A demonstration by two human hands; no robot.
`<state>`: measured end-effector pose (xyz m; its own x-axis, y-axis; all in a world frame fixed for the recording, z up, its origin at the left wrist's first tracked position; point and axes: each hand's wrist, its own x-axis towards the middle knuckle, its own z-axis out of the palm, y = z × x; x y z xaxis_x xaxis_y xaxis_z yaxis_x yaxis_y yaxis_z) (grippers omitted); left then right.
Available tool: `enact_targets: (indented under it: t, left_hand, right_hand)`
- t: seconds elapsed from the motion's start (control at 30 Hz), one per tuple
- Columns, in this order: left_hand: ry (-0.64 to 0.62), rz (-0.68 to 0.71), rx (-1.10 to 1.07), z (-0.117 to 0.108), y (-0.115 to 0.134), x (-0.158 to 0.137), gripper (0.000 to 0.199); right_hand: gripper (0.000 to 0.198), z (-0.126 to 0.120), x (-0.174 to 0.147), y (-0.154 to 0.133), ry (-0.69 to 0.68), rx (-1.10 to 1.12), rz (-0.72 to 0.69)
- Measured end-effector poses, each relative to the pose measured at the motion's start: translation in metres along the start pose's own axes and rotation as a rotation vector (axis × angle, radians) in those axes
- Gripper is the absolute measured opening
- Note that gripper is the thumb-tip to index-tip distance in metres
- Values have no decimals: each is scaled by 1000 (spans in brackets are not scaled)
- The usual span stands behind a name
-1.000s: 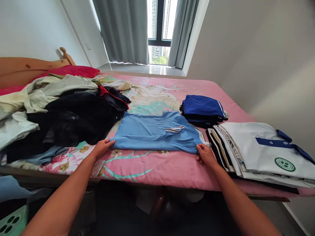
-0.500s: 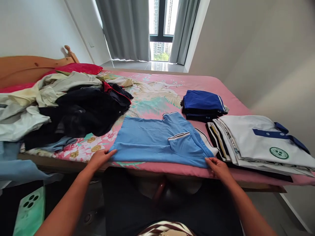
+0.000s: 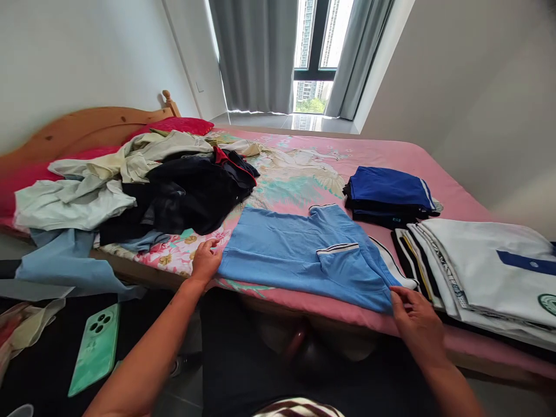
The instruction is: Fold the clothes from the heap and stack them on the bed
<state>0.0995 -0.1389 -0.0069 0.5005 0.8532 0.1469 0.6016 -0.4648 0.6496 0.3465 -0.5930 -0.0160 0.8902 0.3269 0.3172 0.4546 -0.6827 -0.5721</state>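
A light blue polo shirt (image 3: 273, 243) lies folded lengthwise on the bed near its front edge, its white-and-dark trimmed sleeve (image 3: 339, 255) folded on top. Just off the hem end at the left, my left hand (image 3: 205, 262) is held with loosely bent fingers apart, holding nothing. At the collar end, my right hand (image 3: 414, 315) has its thumb and fingers closed on the shirt's near corner. The white striped collar (image 3: 393, 263) sticks out beyond the fold there.
Rumpled dark clothes (image 3: 195, 188) and white clothes (image 3: 73, 202) heap up at the left. Folded blue and black garments (image 3: 386, 188) sit behind the shirt, with a stack of folded white shirts (image 3: 482, 260) at right. A green phone (image 3: 95, 347) lies at lower left.
The view has swung left, so everything sits further right. My left hand has come away from the shirt's hem corner. The right hand remains at the collar end.
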Motion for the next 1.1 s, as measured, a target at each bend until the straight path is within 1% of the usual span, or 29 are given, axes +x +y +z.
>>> enact_targets:
  t: [0.03, 0.07, 0.13, 0.17, 0.2, 0.27, 0.37, 0.47, 0.5, 0.57, 0.63, 0.73, 0.8, 0.87, 0.93, 1.03, 1.1]
  left_hand:
    - [30, 90, 24, 2, 7, -5, 37]
    - [25, 217, 53, 6, 13, -10, 36]
    - [-77, 498, 142, 15, 24, -22, 36]
    - [-145, 593, 207, 22, 26, -28, 38]
    - [-205, 633, 278, 28, 27, -34, 39]
    - [-271, 610, 419, 40, 21, -43, 48]
    - [-303, 543, 533, 49, 8, -46, 56]
    - [-304, 537, 542, 48, 5, -43, 56]
    - [-288, 534, 531, 47, 10, -44, 55]
    - [-246, 546, 488, 47, 27, -47, 50]
    - [-239, 626, 419, 53, 53, -56, 45]
    - [-324, 828, 323, 77, 93, -75, 42]
    - [-367, 880, 317, 97, 110, -86, 43]
    - [-381, 861, 347, 115, 113, -92, 49]
    - [-390, 830, 373, 125, 108, -93, 55]
    - [-394, 819, 359, 127, 102, -91, 54]
    - [-383, 837, 308, 124, 110, -90, 47]
  right_hand:
    - [35, 4, 0, -13, 2, 35, -96]
    - [32, 9, -1, -25, -6, 69, -193]
    - [28, 25, -1, -45, -66, 105, -379]
    - [28, 34, -1, -51, -116, 91, -460]
    - [30, 45, -1, -53, -170, 52, -525]
    - [38, 65, -2, -47, -235, -76, -580]
    - [54, 84, -3, -24, -252, -252, -529]
    - [58, 85, -4, -14, -266, -270, -485]
    - [56, 82, -4, -16, -253, -246, -473]
    - [50, 75, -4, -26, -210, -173, -464]
    - [43, 72, -4, -39, -175, -103, -480]
    - [38, 77, -6, -50, -196, -102, -509]
    - [41, 84, -7, -50, -230, -167, -487]
    - [48, 89, -7, -48, -264, -219, -457]
    - [51, 89, -6, -46, -293, -222, -441]
    - [45, 82, -3, -48, -276, -166, -408]
    - [39, 76, 0, -51, -233, -115, -392]
